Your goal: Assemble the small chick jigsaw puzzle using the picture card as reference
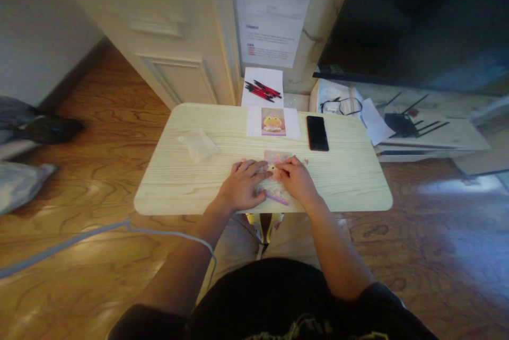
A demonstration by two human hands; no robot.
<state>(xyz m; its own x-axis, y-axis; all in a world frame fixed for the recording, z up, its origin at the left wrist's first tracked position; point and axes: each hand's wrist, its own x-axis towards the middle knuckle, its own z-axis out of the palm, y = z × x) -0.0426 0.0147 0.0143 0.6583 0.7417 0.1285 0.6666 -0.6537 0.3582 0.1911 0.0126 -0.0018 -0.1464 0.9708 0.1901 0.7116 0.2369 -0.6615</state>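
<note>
A pink printed picture (274, 156) with a cartoon figure lies near the front middle of the table, partly covered by both hands. My left hand (243, 185) rests on its left side, fingers stretched out and lying flat. My right hand (297, 180) is over its right side, thumb and fingertips pinched together at the figure; what sits between them is too small to make out. A purple strip (277, 199) shows below the hands. A small heart-shaped piece (306, 161) lies just right of my right hand.
On the light wooden table (175, 186) are a clear plastic bag (200, 145), a white sheet with a yellow cartoon print (274, 122), and a black phone (317, 133). Several red-black pens (262, 90) lie on paper behind. A grey cable (170, 232) crosses my left forearm.
</note>
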